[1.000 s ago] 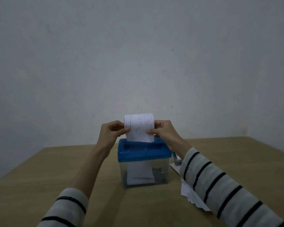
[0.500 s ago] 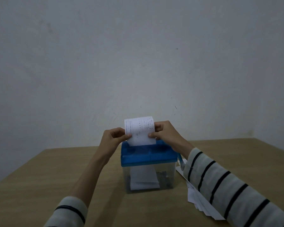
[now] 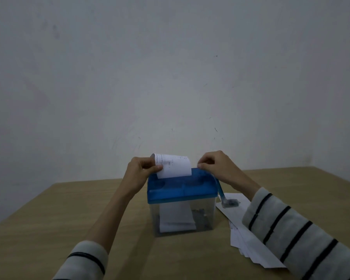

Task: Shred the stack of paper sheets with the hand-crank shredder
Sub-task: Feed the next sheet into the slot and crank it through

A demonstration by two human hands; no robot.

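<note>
The paper sheet (image 3: 173, 166) is standing upright in the slot of the blue-lidded shredder (image 3: 181, 199) mid-tabletop (image 3: 59, 215), its top curling back. The left hand (image 3: 141, 170) is pinching its left edge; the right hand (image 3: 216, 166) is curling beside it, holding nothing visible. The right sleeve (image 3: 295, 233) is partly covering the paper stack (image 3: 245, 237); the crank (image 3: 223, 196) is looking blurred.

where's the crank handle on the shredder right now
In the head view, the crank handle hangs down the shredder's right side, below the right hand.
</note>
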